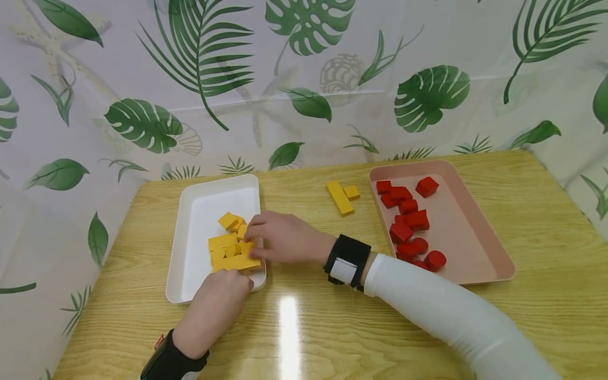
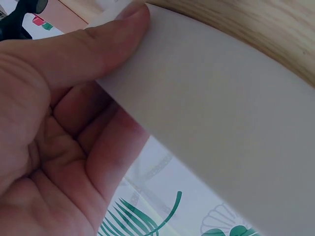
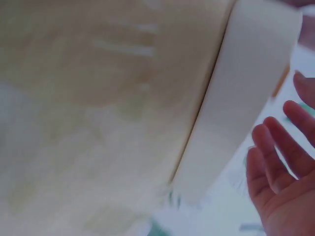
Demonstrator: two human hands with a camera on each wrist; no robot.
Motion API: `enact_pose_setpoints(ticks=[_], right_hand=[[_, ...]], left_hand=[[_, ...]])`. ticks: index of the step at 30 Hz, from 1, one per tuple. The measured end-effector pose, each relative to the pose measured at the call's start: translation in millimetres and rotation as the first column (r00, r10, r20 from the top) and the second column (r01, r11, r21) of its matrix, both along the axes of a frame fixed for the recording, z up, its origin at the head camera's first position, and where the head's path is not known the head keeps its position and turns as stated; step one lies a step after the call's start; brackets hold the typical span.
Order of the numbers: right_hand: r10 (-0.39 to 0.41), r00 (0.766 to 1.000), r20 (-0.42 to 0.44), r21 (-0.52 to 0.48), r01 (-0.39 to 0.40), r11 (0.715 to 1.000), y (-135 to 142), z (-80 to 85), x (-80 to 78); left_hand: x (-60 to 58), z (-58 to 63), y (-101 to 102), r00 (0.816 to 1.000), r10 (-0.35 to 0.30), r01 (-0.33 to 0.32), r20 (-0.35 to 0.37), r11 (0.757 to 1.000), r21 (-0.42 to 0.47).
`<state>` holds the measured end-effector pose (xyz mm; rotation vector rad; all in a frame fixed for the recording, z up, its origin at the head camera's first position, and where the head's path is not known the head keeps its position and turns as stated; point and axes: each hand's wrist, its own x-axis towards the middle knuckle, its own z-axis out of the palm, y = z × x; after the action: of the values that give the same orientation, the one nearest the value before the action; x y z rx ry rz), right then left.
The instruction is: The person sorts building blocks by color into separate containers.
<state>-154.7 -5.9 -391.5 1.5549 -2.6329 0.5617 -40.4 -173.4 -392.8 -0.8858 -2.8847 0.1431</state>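
My left hand (image 1: 220,296) grips the near edge of the white tray (image 1: 190,266). In the left wrist view its thumb (image 2: 106,51) lies along the tray's outer wall (image 2: 206,108), with the other fingers curled over the rim. My right hand (image 1: 287,236) reaches over the tray's right rim, fingertips at the yellow blocks (image 1: 227,244) gathered in the tray's right part. The right wrist view shows its fingers (image 3: 283,162) apart and slightly bent above the rim, with no block between them. The right hand covers some of the blocks in the head view.
A long yellow block (image 1: 340,199) and a small yellow block (image 1: 352,192) lie on the wooden table (image 1: 328,327) between the trays. On the right, a pink tray (image 1: 467,237) holds several red blocks (image 1: 418,220) along its left side. A leaf-patterned cloth (image 1: 256,95) hangs behind.
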Motion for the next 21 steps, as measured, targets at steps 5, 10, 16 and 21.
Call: enact_pose_setpoints(ticks=[5,10,16,21], right_hand=[[-0.232,0.972,0.028,0.147,0.226,0.963,27,2.5,-31.0],[-0.413,0.911,-0.024,0.265,0.404,0.876,58,-0.2,-60.5],[-0.541,0.841,0.002,0.292,0.517,0.805,87,-5.3,-82.9],[-0.574,0.819,0.016,0.330,0.538,0.776,94,-7.6,-86.5]], left_hand=[[-1.3,-0.4,-1,1.000,0.013,-0.013,0.024,1.000,-0.003],[-1.1,-0.6,-1,0.999,0.016,-0.017,0.032,0.999,0.031],[-1.2,-0.3,0,0.999,0.013,-0.015,0.033,0.999,0.031],[-1.3,0.1,1,0.999,0.020,-0.021,0.043,0.999,0.027]])
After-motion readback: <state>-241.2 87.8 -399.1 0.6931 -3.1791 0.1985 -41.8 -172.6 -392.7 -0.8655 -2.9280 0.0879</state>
